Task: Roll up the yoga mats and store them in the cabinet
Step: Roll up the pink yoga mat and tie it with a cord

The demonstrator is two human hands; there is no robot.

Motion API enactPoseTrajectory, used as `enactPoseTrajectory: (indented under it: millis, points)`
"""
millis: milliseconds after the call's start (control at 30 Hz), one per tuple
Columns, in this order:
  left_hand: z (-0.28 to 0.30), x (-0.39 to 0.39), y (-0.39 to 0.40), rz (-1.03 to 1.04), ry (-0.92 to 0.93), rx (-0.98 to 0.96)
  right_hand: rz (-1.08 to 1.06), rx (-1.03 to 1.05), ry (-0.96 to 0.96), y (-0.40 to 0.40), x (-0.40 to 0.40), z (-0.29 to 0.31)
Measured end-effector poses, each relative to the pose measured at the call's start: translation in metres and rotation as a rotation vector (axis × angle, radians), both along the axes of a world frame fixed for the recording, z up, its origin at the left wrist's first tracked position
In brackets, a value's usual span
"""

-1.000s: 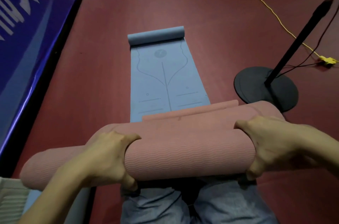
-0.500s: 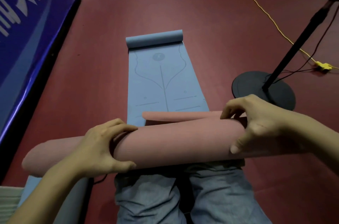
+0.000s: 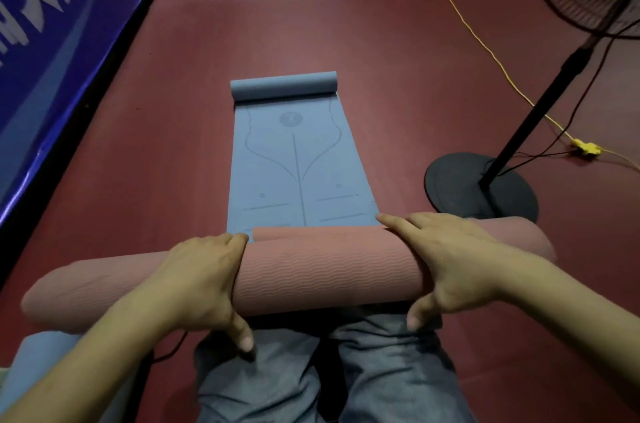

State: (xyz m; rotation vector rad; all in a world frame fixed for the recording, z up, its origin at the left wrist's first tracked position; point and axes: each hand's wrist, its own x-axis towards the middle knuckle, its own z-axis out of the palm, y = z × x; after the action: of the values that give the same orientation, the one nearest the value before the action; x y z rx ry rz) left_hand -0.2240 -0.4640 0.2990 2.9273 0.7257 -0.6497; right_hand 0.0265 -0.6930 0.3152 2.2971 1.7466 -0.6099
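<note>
Both hands back down on roll vs 0.5 s ago, when right was lifted with fingers arched. Pink yoga mat (image 3: 325, 275) rolled into thick tube, wavy ribbed texture, lying across lap, loose edge on far side. Left hand (image 3: 197, 284) and right hand (image 3: 453, 267) draped over top, fingers extended over far side, thumbs underneath. Blue yoga mat (image 3: 294, 163) on floor ahead, far end curled.

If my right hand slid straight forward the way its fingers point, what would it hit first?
Probably the blue mat lying flat on the floor: the right hand rests over the pink roll, fingertips already at its far edge. Depth is unclear.
</note>
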Motion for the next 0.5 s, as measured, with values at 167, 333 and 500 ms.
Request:
enactPoseTrajectory:
  millis: [167, 333, 500]
  points:
    - [0.001, 0.011, 0.006, -0.018, 0.036, 0.018, 0.004, 0.174, -0.043, -0.001, 0.007, -0.014]
    - [-0.005, 0.003, 0.0, -0.029, -0.052, -0.014, -0.02, 0.197, -0.085, 0.0, 0.005, -0.014]
    - [-0.006, -0.008, -0.008, -0.006, -0.109, 0.022, -0.054, 0.127, -0.038, 0.005, 0.0, -0.006]
